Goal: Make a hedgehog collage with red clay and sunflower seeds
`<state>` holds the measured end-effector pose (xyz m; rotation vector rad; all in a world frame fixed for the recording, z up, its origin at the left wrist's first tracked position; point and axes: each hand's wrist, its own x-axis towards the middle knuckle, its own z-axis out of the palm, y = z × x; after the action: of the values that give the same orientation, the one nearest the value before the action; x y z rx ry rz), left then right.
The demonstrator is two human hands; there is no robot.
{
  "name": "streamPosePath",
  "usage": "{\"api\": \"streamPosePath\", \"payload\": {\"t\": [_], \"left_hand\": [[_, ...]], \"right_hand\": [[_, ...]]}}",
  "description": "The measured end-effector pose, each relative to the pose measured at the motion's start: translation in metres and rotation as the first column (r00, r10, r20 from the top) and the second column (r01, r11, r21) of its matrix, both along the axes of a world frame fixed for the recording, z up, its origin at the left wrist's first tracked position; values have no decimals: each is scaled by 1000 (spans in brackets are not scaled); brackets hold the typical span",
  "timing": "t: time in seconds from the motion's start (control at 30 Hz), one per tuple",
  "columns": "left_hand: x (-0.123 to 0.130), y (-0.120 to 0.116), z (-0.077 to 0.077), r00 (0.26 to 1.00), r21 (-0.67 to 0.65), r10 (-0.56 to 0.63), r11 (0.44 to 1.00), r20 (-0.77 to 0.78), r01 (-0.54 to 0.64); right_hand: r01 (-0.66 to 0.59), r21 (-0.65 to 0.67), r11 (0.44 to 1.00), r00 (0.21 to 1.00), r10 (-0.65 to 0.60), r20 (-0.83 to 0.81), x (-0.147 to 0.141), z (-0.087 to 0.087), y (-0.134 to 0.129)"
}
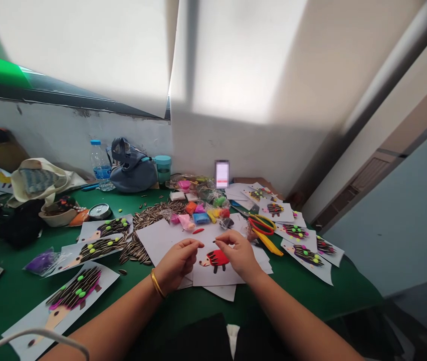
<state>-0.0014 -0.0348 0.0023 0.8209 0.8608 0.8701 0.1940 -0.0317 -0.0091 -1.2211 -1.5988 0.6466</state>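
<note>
On a white sheet point(206, 277) in front of me lies a hedgehog figure with a red body point(219, 257), a pale face, dark legs and a few dark spikes. My left hand point(183, 255) is above the sheet's left part, its thumb and forefinger pinched; whatever they hold is too small to make out. Over the figure's right side, my right hand point(238, 250) pinches a small dark piece, seemingly a sunflower seed point(215, 241). A red strip of clay point(198, 231) rests just beyond my hands. The two hands are apart.
Sunflower seeds point(153, 215) are heaped left of the sheet. Coloured clay packets point(201, 217) lie behind it, scissors point(261, 224) and a yellow tool point(269, 243) to the right. Hedgehog cards point(81, 291) lie on both sides. A phone point(221, 174), bottle point(101, 168) and bag point(133, 170) stand behind.
</note>
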Motion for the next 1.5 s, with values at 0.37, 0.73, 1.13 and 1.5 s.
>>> {"api": "streamPosePath", "payload": {"t": [0.37, 0.73, 1.13, 1.5], "left_hand": [[-3, 15, -11, 975, -105, 216, 970, -60, -221], [-5, 12, -4, 994, -248, 68, 965, -84, -87], [-5, 14, -5, 996, -292, 51, 954, -72, -70], [-5, 14, -5, 995, -285, 57, 955, -78, -77]], "right_hand": [[38, -91, 995, 975, -17, 221, 11, -33, 18], [45, -110, 993, 936, -3, 352, 8, -36, 18], [-7, 46, 999, 787, -23, 616, 3, -20, 14], [-48, 111, 993, 703, -46, 710, -2, -14, 11]]}}
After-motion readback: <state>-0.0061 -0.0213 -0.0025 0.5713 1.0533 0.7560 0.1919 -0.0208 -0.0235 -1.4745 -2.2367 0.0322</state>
